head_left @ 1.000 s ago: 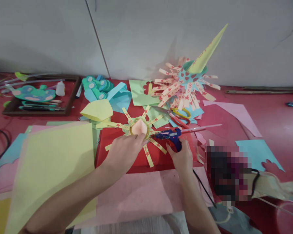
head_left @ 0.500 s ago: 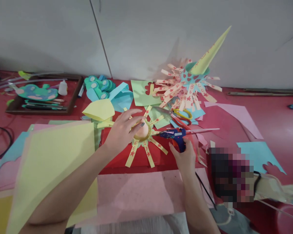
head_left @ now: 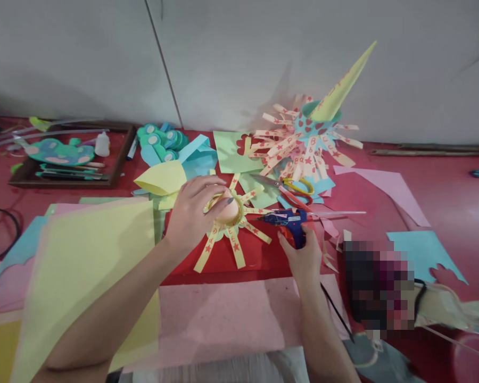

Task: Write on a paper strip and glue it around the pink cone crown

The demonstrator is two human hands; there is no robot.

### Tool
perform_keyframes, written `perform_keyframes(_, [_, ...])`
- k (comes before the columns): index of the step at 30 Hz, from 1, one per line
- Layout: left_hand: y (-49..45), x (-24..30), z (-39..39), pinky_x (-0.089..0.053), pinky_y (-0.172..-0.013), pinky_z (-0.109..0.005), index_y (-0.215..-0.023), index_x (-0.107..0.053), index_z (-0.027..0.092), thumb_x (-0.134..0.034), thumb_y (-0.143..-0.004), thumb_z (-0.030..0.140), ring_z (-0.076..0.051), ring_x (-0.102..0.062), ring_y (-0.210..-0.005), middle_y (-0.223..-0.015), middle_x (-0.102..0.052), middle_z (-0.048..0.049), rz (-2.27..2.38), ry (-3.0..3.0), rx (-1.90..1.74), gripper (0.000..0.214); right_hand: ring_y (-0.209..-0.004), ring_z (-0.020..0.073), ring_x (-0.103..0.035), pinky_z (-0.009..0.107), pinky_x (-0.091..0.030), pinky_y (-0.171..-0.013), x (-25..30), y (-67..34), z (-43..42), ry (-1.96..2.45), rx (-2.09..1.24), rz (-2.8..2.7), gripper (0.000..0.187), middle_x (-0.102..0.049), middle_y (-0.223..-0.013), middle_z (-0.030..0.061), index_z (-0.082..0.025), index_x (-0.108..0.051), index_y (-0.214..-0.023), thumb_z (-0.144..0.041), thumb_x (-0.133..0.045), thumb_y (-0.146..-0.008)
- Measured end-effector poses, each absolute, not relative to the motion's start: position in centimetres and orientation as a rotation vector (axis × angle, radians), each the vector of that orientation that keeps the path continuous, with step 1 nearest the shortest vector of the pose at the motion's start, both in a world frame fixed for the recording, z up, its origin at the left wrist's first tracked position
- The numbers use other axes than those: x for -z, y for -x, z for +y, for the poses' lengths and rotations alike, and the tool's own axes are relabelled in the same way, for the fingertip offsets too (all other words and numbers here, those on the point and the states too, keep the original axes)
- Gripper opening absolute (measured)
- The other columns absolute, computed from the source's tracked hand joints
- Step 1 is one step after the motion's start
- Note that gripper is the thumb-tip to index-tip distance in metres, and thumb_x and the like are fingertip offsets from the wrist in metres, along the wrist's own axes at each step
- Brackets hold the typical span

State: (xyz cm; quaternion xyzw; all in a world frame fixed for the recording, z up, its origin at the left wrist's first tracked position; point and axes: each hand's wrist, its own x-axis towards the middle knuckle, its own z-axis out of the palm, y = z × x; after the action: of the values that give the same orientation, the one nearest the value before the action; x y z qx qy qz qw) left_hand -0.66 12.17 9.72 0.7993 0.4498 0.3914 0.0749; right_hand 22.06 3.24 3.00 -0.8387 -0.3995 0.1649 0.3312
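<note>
My left hand (head_left: pixel 195 210) curls over a yellow paper piece whose lettered strips (head_left: pixel 236 247) fan out from a scalloped base. Its fingers grip a short yellow paper ring (head_left: pixel 239 213) around a pale rounded form (head_left: pixel 227 210), and they hide the piece's left side. In my right hand (head_left: pixel 305 250) is a blue glue gun (head_left: pixel 285 217), held by its handle. The gun's nozzle points left, close to one of the strips on the right. A clear glue stick (head_left: pixel 339 213) sticks out of its back end. Scissors (head_left: pixel 291 189) lie just beyond the gun.
Behind stands a finished-looking paper piece with a tall yellow cone (head_left: pixel 343 88). A brown tray (head_left: pixel 66 183) with pens and a small bottle (head_left: pixel 102 143) is at the back left. Large yellow sheets (head_left: pixel 91 266) lie left. A power cord (head_left: pixel 337 311) runs at the right.
The strip-edged paper piece has turned under my left hand, its near strips swinging rightward, and has shifted slightly left. My right hand has moved a little right with the glue gun.
</note>
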Motion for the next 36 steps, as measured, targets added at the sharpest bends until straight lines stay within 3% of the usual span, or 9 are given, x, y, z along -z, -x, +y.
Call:
perform_keyframes(5, [0.6,-9.5,12.2,-0.047,-0.084,-0.033,-0.1,-0.058,0.021,-0.057,-0.083,0.025,-0.018,-0.059,-0.098,-0.105,-0.063,-0.0058,1.454,-2.433,-1.13,0.017,-0.073,0.0186,-0.053,0.03,-0.043,-0.067,-3.1,-22.2,3.2,2.193,-0.41,-1.056,0.051,-0.06,-0.083,0.0046,-0.017,-0.056,-0.097,-0.053,-0.063,-0.061])
perform_keyframes(9, [0.5,-10.5,10.8,-0.045,-0.063,-0.025,-0.083,-0.06,0.02,-0.052,-0.086,0.026,-0.012,-0.059,-0.067,-0.073,-0.064,-0.0003,1.492,-2.598,-1.14,0.01,-0.066,0.0168,-0.051,0.029,-0.042,-0.064,-3.0,-22.3,3.3,2.207,-0.375,-1.037,0.049,-0.058,-0.076,0.0023,-0.018,-0.056,-0.092,-0.054,-0.064,-0.06])
perform_keyframes(12, [0.1,-10.7,9.7,-0.033,-0.046,-0.024,-0.071,-0.059,0.02,-0.048,-0.088,0.026,-0.01,-0.051,-0.047,-0.052,-0.056,0.0038,1.394,-2.803,-0.762,0.021,-0.067,0.0169,-0.051,0.028,-0.042,-0.065,-2.9,-22.4,3.3,2.204,-0.35,-1.03,0.049,-0.058,-0.076,0.0023,-0.018,-0.056,-0.092,-0.053,-0.065,-0.059])
perform_keyframes(15, [-0.4,-10.0,9.3,-0.025,-0.042,-0.024,-0.072,-0.06,0.02,-0.048,-0.088,0.029,-0.012,-0.049,-0.042,-0.048,-0.054,0.0024,1.424,-2.805,-0.285,0.022,-0.066,0.0164,-0.051,0.028,-0.041,-0.064,-2.9,-22.3,3.3,2.212,-0.359,-1.035,0.05,-0.058,-0.076,0.0021,-0.018,-0.057,-0.093,-0.053,-0.064,-0.06])
perform_keyframes(20, [-1.0,-8.3,9.8,-0.03,-0.044,-0.024,-0.079,-0.06,0.017,-0.045,-0.089,0.029,-0.014,-0.053,-0.045,-0.052,-0.055,-0.0011,1.472,-2.665,0.072,0.022,-0.069,0.0175,-0.052,0.029,-0.042,-0.065,-3.1,-22.2,3.2,2.213,-0.383,-1.038,0.052,-0.059,-0.08,0.0034,-0.017,-0.057,-0.095,-0.055,-0.063,-0.06])
perform_keyframes(24, [-1.2,-7.1,9.8,-0.037,-0.049,-0.023,-0.081,-0.06,0.016,-0.045,-0.088,0.022,-0.014,-0.055,-0.05,-0.055,-0.056,-0.0016,1.456,-2.609,0.042,0.018,-0.07,0.0183,-0.052,0.03,-0.042,-0.066,-3.2,-22.2,3.3,2.209,-0.399,-1.049,0.053,-0.06,-0.082,0.0043,-0.017,-0.057,-0.097,-0.055,-0.062,-0.06])
perform_keyframes(28, [-1.0,-7.8,9.2,-0.034,-0.044,-0.023,-0.077,-0.061,0.017,-0.044,-0.089,0.024,-0.012,-0.05,-0.045,-0.051,-0.053,0.0004,1.479,-2.701,-0.105,0.021,-0.067,0.0171,-0.051,0.029,-0.041,-0.064,-3.1,-22.2,3.3,2.223,-0.402,-1.038,0.052,-0.059,-0.079,0.0032,-0.017,-0.057,-0.096,-0.054,-0.062,-0.06])
perform_keyframes(33, [0.4,-10.8,9.7,-0.04,-0.052,-0.024,-0.079,-0.062,0.02,-0.044,-0.09,0.025,-0.011,-0.053,-0.055,-0.058,-0.056,0.0014,1.509,-2.762,-0.815,0.022,-0.064,0.016,-0.05,0.028,-0.041,-0.062,-3.1,-22.2,3.3,2.202,-0.373,-1.058,0.05,-0.056,-0.073,0.0014,-0.017,-0.057,-0.093,-0.055,-0.062,-0.061])
perform_keyframes(36, [1.0,-10.8,11.1,-0.046,-0.066,-0.025,-0.092,-0.063,0.02,-0.05,-0.088,0.028,-0.013,-0.059,-0.072,-0.078,-0.062,-0.0018,1.539,-2.603,-1.084,0.015,-0.063,0.0158,-0.05,0.028,-0.041,-0.061,-3.1,-22.2,3.3,2.202,-0.386,-1.053,0.051,-0.057,-0.073,0.0012,-0.017,-0.057,-0.093,-0.055,-0.062,-0.06])
